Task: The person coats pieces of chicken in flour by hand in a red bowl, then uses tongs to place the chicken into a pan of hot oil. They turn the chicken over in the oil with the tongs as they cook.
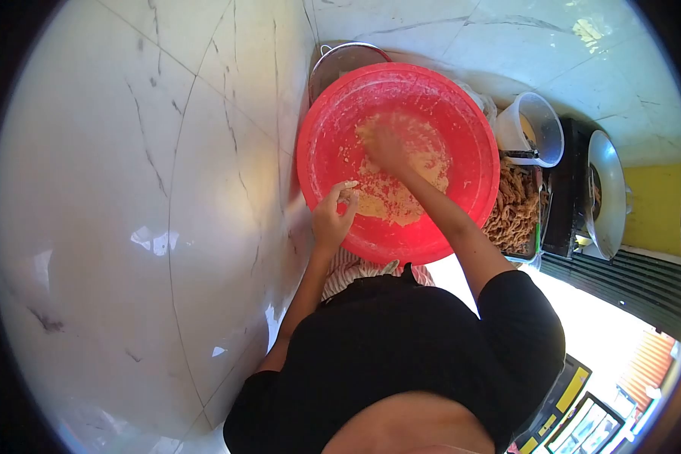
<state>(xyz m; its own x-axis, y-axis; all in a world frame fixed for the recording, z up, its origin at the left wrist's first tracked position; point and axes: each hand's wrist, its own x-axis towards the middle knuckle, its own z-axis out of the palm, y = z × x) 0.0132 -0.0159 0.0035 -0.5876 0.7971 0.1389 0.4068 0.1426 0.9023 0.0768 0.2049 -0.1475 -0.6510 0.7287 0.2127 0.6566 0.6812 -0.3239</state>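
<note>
A large red plastic basin (473,163) holds a loose yellowish, crumbly flour-like mix (401,200), and pale powder clings to its inner wall. My right hand (386,147) is down in the mix towards the far side, its fingers smeared by motion, so what they grasp is hidden. Over the basin's near left rim hangs my left hand (334,217), fingers loosely bent with a gap between thumb and forefinger. Powder coats its fingertips, and nothing shows between them.
A tray of brown fried-looking strips (511,216) lies right of the basin, below a translucent white bucket (533,129). Farther right, a metal wok (609,197) sits by a black stove (567,189). A sieve-like round pan (340,60) stands behind. Marbled tile wall (151,227) borders the left.
</note>
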